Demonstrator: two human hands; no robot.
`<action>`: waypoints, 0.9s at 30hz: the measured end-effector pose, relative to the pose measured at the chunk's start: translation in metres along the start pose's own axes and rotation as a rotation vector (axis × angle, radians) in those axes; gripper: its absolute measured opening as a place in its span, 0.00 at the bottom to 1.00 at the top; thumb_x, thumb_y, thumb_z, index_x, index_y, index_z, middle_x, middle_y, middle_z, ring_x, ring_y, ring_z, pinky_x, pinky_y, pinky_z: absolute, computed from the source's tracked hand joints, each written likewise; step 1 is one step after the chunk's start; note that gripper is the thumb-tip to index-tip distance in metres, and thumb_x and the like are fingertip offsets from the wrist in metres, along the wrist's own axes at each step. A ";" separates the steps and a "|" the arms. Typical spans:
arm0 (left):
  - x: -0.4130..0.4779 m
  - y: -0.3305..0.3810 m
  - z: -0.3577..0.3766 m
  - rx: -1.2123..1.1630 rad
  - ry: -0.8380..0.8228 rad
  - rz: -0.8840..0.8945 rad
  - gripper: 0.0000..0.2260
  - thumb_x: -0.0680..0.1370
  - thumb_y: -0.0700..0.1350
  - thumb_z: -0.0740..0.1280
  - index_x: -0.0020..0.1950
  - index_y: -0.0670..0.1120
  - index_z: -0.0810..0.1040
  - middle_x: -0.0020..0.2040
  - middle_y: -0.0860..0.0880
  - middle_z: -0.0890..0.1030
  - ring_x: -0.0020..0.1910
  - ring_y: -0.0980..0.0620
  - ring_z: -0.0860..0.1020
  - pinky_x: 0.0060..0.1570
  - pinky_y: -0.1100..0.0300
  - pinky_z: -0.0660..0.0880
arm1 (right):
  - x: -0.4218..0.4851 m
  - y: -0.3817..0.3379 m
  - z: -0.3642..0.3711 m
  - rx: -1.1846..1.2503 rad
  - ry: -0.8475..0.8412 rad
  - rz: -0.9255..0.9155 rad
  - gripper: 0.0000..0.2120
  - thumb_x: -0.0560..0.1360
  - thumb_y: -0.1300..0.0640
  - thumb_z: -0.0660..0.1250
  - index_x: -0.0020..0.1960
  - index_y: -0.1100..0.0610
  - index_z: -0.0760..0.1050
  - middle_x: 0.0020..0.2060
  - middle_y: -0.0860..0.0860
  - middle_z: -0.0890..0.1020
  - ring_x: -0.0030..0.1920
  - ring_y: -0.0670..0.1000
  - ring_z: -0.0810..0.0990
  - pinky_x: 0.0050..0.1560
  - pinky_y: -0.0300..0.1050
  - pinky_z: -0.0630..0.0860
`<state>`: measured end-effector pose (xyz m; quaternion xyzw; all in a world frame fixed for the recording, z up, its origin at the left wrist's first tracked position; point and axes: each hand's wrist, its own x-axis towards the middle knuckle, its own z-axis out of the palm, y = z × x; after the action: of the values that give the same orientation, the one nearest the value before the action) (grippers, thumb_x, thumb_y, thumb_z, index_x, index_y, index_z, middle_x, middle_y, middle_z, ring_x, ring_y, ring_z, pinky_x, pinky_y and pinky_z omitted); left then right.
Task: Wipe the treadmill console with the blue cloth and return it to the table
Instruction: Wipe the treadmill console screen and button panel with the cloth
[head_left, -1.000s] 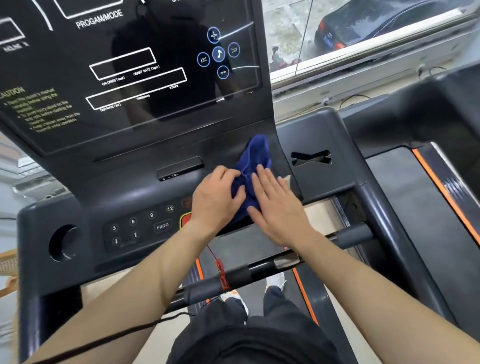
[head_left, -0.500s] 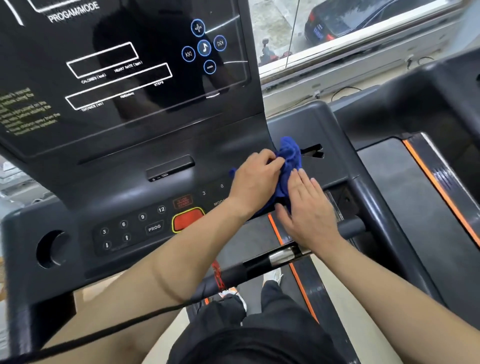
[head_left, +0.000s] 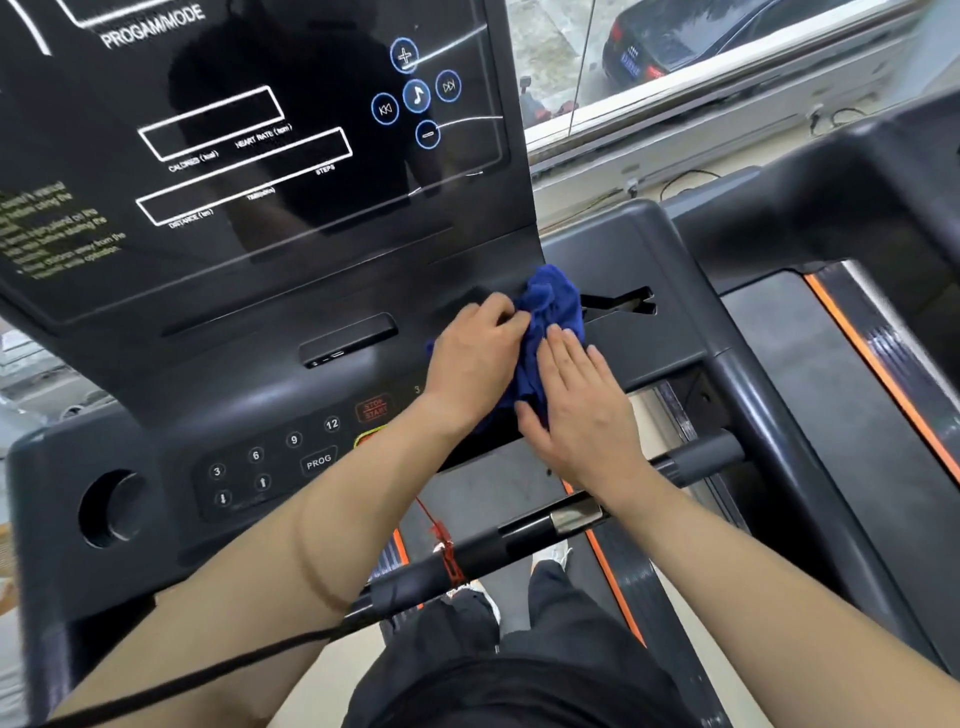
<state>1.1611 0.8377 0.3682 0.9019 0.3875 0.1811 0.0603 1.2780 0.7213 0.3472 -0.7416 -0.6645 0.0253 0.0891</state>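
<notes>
The blue cloth (head_left: 545, 322) lies bunched on the lower panel of the black treadmill console (head_left: 249, 374), just right of the keypad. My left hand (head_left: 472, 358) grips the cloth's left side with curled fingers. My right hand (head_left: 576, 410) lies flat with fingers together, pressing the cloth's lower right part onto the panel. The cloth's top pokes up beyond both hands, beside a slot (head_left: 621, 304) in the console. No table is in view.
The glossy display (head_left: 249, 135) rises above the panel, with round media buttons (head_left: 415, 93). A keypad (head_left: 270, 462) and cup hole (head_left: 111, 506) lie to the left. A handlebar (head_left: 519, 540) with a red safety clip (head_left: 447, 551) crosses below my wrists. A second treadmill (head_left: 841, 395) stands right.
Both hands and the cloth slid right along the lower panel, uncovering the keypad and red stop button, then came back slightly left, so my left forearm now covers the button.
</notes>
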 end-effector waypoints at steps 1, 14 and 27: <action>-0.003 0.004 -0.001 -0.026 0.000 0.023 0.02 0.76 0.41 0.70 0.47 0.44 0.83 0.46 0.46 0.80 0.36 0.43 0.76 0.33 0.48 0.77 | -0.011 0.000 0.001 0.019 0.025 0.003 0.34 0.79 0.43 0.58 0.76 0.66 0.65 0.76 0.61 0.67 0.77 0.58 0.64 0.78 0.55 0.60; -0.062 -0.049 -0.033 0.186 0.073 -0.124 0.08 0.76 0.43 0.71 0.54 0.48 0.84 0.48 0.49 0.81 0.40 0.46 0.78 0.29 0.55 0.76 | 0.035 -0.045 0.015 0.007 0.035 -0.133 0.27 0.82 0.48 0.53 0.75 0.62 0.68 0.75 0.61 0.69 0.75 0.61 0.68 0.76 0.60 0.62; -0.058 -0.038 -0.027 0.071 0.078 -0.207 0.03 0.77 0.41 0.69 0.46 0.44 0.82 0.44 0.46 0.79 0.37 0.43 0.77 0.32 0.49 0.76 | 0.025 -0.032 0.007 -0.077 0.120 -0.233 0.23 0.81 0.48 0.58 0.70 0.59 0.76 0.70 0.56 0.77 0.69 0.55 0.76 0.75 0.61 0.61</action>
<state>1.0883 0.8217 0.3671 0.8509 0.4867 0.1950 0.0314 1.2481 0.7503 0.3482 -0.6626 -0.7399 -0.0552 0.1023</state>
